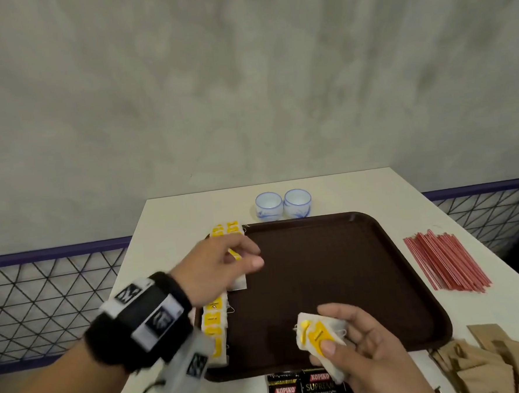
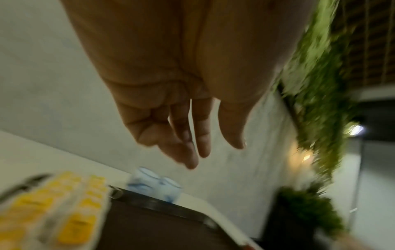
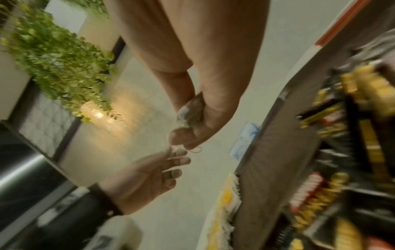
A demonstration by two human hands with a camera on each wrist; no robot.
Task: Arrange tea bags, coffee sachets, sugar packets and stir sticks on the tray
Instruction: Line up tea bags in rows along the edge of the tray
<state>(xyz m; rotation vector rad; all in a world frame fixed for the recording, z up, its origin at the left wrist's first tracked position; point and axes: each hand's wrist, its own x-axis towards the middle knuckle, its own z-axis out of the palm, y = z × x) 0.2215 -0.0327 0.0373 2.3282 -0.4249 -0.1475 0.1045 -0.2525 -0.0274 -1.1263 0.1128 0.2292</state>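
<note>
A brown tray (image 1: 333, 283) lies on the white table. A row of yellow-tagged tea bags (image 1: 213, 319) runs along its left edge, seen blurred in the left wrist view as tea bags (image 2: 64, 211). My left hand (image 1: 229, 263) hovers over that row with relaxed, nearly straight fingers (image 2: 200, 140) and holds nothing. My right hand (image 1: 349, 348) is above the tray's near edge and grips a small bunch of tea bags (image 1: 317, 335), thumb pressed on a yellow tag. In the right wrist view the bunch of tea bags (image 3: 189, 110) shows between thumb and fingers, threads dangling.
Red stir sticks (image 1: 444, 261) lie in a pile right of the tray. Brown sugar packets (image 1: 487, 361) sit at the near right. Black coffee sachets (image 1: 303, 388) lie at the table's near edge. Two blue-white cups (image 1: 283, 204) stand behind the tray.
</note>
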